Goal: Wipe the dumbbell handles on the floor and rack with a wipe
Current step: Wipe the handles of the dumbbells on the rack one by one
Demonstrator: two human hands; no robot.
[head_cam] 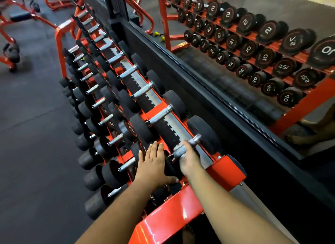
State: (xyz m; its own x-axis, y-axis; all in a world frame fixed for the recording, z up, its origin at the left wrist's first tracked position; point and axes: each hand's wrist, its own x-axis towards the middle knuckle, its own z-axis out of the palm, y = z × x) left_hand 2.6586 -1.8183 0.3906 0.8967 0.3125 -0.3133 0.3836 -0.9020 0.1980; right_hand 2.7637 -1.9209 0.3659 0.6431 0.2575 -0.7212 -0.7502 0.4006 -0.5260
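The left hand (154,164) lay flat, fingers straight and together, on the black head of the nearest dumbbell (183,151) on the top tier of the red dumbbell rack (224,169). The right hand (188,159) was blurred; it was at that dumbbell's knurled steel handle (179,151), fingers seemingly curled under it, though whether its grip was closed could not be told, nor could a wipe be made out. More dumbbells filled the tiers beyond. A wall mirror (253,49) to the right reflected the rack, and black rubber floor (32,134) lay to the left.
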